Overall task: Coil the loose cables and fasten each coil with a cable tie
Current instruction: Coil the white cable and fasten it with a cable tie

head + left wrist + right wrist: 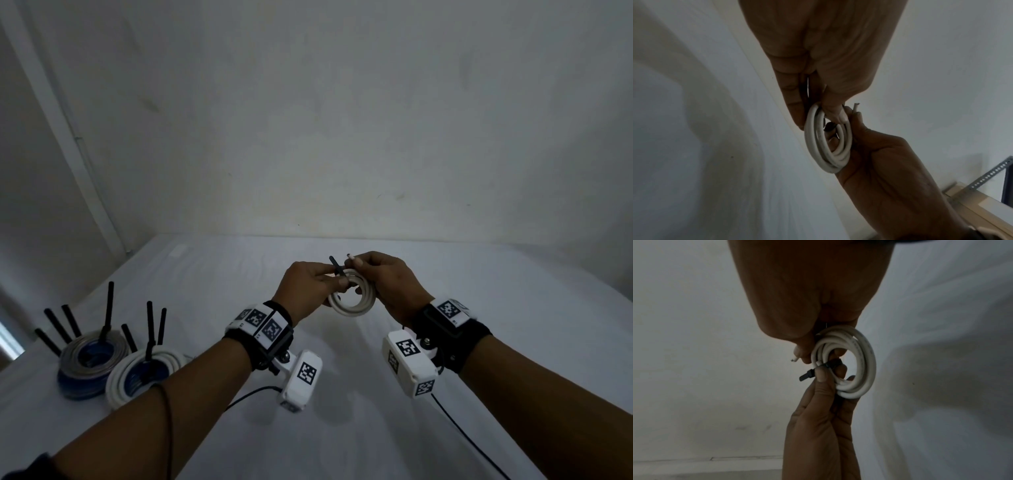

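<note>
We pinch black cable tie point(337, 269) with left hand point(306, 285); right hand point(387, 279) clamps white cable coil point(352, 298) at frame centre. Risk: tie slips, loops spring loose.

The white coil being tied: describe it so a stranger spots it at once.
Above the white table, mid-air between the left hand and right hand, is a small white coil. Unlike the two tied stacks of coils lying far left, it is held up, one black tie around it.

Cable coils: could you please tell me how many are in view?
3: a white coil held in both hands, and two tied stacks, grey-blue and white, on the table's left.
</note>
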